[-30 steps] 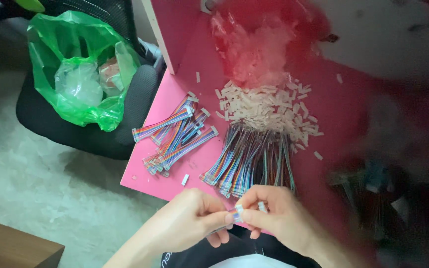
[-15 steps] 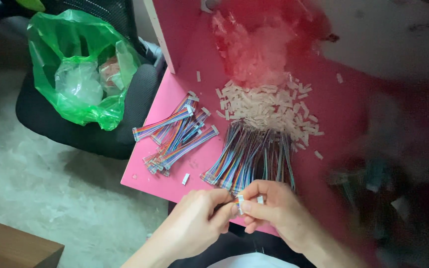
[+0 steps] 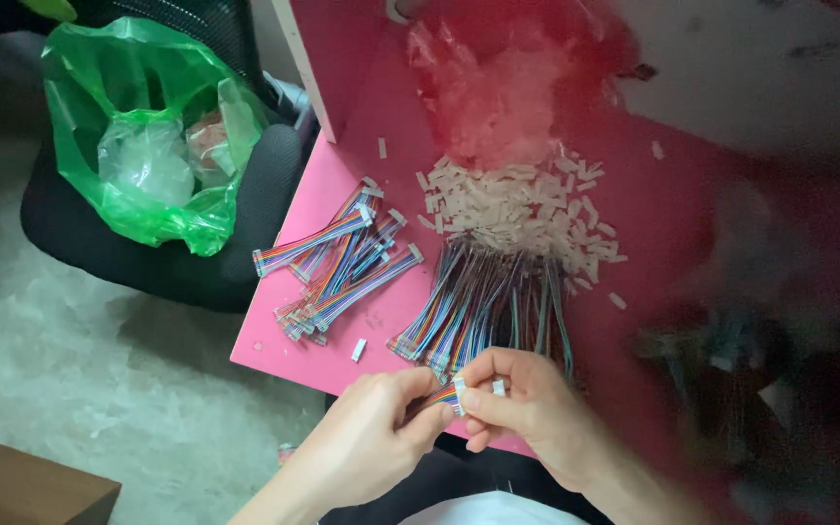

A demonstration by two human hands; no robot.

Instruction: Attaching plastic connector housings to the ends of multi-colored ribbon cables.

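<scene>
My left hand (image 3: 367,447) pinches a short rainbow ribbon cable (image 3: 442,396) at the near edge of the pink table (image 3: 673,224). My right hand (image 3: 527,408) meets it from the right, fingertips closed on a small white connector (image 3: 460,391) at the cable's end. Just beyond the hands lies a fanned bundle of ribbon cables (image 3: 483,311). A smaller heap of finished-looking ribbon cables (image 3: 337,262) with white ends lies to the left. A pile of white plastic connectors (image 3: 517,209) sits behind the bundle.
A clear bag of white pieces (image 3: 498,87) lies at the table's back. A green plastic bag (image 3: 143,136) rests on a black chair (image 3: 235,233) left of the table. Grey floor lies below, with a brown furniture corner (image 3: 21,491) at the bottom left. The right side is blurred.
Both hands have shifted slightly; the fingers have closed in on the cable end and white connector. The piles on the table have not moved.
</scene>
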